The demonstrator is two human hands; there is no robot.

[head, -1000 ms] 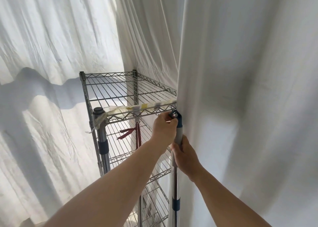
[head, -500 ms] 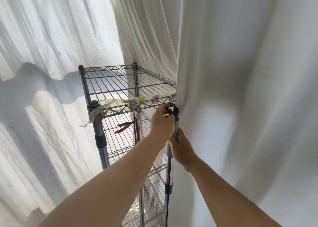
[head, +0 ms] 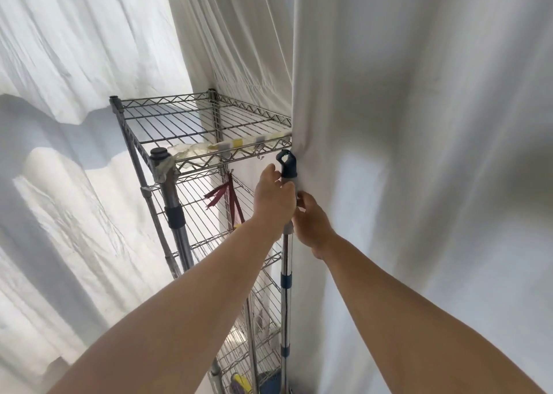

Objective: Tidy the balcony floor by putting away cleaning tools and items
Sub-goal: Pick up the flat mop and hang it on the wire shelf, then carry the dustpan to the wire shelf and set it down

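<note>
A long metal mop pole [head: 285, 298] with a dark blue cap and hanging loop [head: 287, 164] stands upright against the front right side of a wire shelf rack [head: 167, 121]. My left hand [head: 273, 199] grips the pole just under the blue cap. My right hand [head: 311, 223] holds the pole a little lower, from the right side. The loop sits just under the top shelf's front rail, beside small hooks. The pole's lower end is hidden near the floor.
White curtains hang all round; one heavy curtain [head: 419, 184] presses against the rack's right side. Another pole with a black cap [head: 175, 208] leans on the rack's front left post. A red ribbon [head: 227, 196] hangs inside. Blue and yellow items [head: 239, 383] lie at the bottom.
The pole's blue loop has come away from the top shelf's rail and now stands free just below it. My left hand has slid down from the cap onto the shaft.
</note>
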